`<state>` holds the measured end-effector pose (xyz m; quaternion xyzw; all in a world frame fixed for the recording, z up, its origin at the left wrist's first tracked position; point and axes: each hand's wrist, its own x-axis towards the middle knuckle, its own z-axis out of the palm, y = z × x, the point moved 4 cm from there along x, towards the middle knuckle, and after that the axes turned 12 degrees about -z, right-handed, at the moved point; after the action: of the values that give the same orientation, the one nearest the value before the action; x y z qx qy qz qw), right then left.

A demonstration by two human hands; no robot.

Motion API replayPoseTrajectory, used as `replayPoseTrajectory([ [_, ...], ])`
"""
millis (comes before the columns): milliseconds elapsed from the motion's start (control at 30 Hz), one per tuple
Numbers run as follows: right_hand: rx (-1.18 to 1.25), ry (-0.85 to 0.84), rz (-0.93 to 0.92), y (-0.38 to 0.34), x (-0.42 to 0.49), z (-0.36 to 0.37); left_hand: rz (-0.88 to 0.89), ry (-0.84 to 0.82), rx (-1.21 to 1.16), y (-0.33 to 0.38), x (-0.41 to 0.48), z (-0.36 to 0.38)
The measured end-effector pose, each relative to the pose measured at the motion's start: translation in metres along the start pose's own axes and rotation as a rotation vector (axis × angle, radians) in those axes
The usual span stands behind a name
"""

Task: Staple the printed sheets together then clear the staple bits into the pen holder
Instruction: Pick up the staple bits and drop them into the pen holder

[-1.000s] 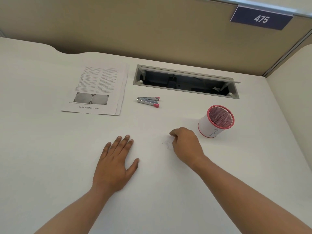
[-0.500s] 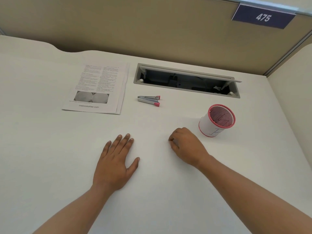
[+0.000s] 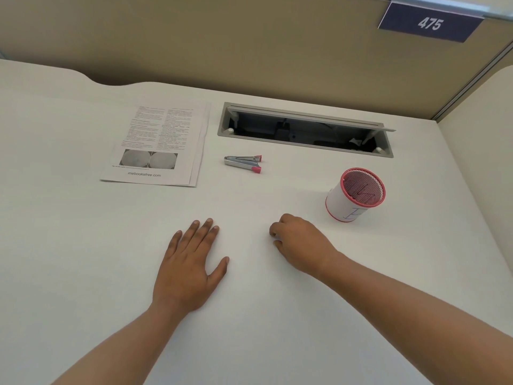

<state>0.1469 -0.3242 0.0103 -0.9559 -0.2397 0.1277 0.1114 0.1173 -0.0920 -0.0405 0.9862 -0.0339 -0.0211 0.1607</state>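
Observation:
The printed sheets (image 3: 155, 145) lie in a slightly fanned stack at the back left of the white desk (image 3: 83, 245). A small silver stapler with pink ends (image 3: 244, 163) lies just right of them. The pen holder (image 3: 356, 194), a white cup with a pink mesh inside, stands upright at the right. My left hand (image 3: 191, 265) rests flat on the desk, fingers spread, holding nothing. My right hand (image 3: 301, 245) sits near the holder's left side, fingers curled down onto the desk over the staple bits, which are hidden under it.
An open cable tray slot (image 3: 305, 129) is set into the desk behind the stapler. A tan partition wall (image 3: 249, 45) with a "475" sign (image 3: 429, 23) runs along the back, and a side panel closes the right.
My right hand slid left over the staple bits that lay bare beside it, and its fingers curled in over them. My left hand stayed flat in place.

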Motion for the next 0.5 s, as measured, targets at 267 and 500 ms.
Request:
replayPoseTrajectory([
  [267, -0.089, 0.007, 0.078, -0.007, 0.008, 0.001, 0.001, 0.000, -0.007, -0.001, 0.000, 0.001],
  [500, -0.105, 0.006, 0.164, -0.006, 0.017, 0.001, 0.001, 0.007, -0.022, -0.001, 0.000, 0.001],
])
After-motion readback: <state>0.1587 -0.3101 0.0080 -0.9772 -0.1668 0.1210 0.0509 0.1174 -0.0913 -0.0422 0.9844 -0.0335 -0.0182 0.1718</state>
